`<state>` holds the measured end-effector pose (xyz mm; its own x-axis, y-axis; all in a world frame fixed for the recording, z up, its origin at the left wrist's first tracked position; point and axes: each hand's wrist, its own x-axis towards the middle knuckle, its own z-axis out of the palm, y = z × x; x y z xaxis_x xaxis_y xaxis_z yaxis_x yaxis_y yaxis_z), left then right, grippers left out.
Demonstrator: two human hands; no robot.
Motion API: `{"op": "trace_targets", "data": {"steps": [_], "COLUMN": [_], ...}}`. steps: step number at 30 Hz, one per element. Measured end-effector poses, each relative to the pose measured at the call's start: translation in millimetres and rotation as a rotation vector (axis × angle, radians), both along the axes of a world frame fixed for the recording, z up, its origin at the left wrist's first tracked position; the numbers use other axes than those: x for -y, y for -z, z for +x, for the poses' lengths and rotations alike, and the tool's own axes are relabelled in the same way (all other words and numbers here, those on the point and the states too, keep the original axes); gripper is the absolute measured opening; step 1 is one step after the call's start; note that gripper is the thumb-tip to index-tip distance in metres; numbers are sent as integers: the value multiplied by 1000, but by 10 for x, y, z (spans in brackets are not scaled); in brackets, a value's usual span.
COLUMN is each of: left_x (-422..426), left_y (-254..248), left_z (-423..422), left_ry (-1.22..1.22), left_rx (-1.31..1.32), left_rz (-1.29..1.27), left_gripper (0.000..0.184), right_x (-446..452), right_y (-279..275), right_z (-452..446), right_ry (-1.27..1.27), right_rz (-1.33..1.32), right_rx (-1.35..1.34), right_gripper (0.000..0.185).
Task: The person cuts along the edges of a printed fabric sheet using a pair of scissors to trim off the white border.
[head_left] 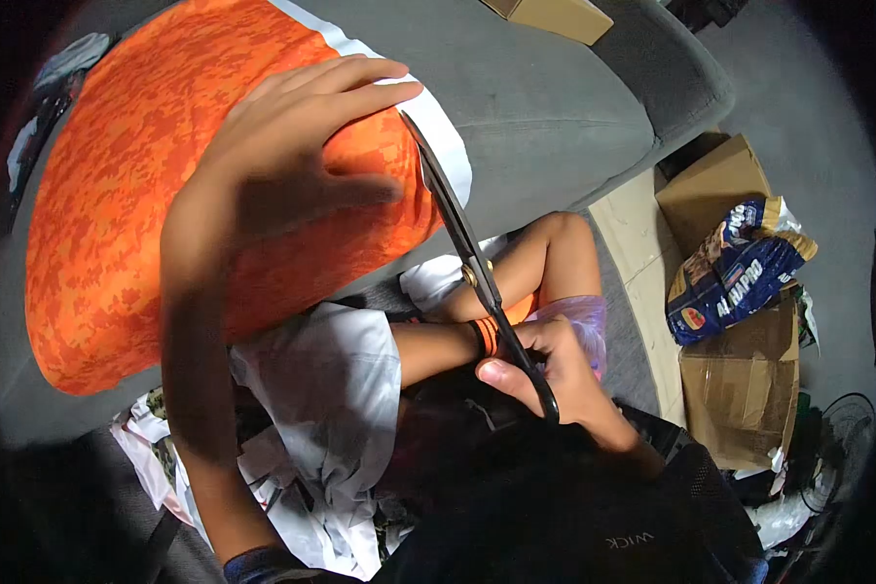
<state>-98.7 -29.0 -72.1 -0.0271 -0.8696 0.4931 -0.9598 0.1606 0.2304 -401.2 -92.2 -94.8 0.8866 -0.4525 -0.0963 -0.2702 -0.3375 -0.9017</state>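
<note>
A large piece of orange patterned fabric (117, 204) with a white border (448, 146) lies on a grey cushioned surface. My left hand (292, 136) rests on it palm down, fingers spread, fingertips at the white border. In my right hand (555, 370) are long dark scissors (469, 248), held by the handles. Their blades point up and left, and the tip is at the line between orange and white, just below my left fingertips. Part of the handles is hidden by my right fingers.
Grey sofa (545, 97) spans the top. Cardboard boxes (740, 389) and a blue printed bag (740, 273) stand at the right. My bent leg (569, 253), white cloth (331, 380) and scraps (156, 428) lie below the fabric. A fan (847, 448) is lower right.
</note>
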Motion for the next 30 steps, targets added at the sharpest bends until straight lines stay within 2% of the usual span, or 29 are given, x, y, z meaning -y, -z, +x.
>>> {"op": "trace_targets", "data": {"steps": [4, 9, 19, 23, 30], "left_x": [-5, -7, -21, -48, -76], "left_y": [-26, 6, -46, -102, -159], "left_z": [-37, -66, -102, -124, -175], "left_ry": [18, 20, 19, -8, -36], "left_rx": [-15, -19, -38, -49, -44], "left_rz": [4, -121, -103, 3, 31], "left_gripper": [75, 61, 64, 75, 76], "right_x": [-13, -16, -10, 2, 147], "right_y": [10, -43, -75, -42, 182], "right_z": [-10, -21, -41, -53, -165], "right_ry": [23, -11, 5, -3, -53], "right_rz": [-7, -6, 28, 39, -9], "right_rx": [18, -9, -40, -14, 71], "right_gripper": [37, 27, 30, 29, 27]}}
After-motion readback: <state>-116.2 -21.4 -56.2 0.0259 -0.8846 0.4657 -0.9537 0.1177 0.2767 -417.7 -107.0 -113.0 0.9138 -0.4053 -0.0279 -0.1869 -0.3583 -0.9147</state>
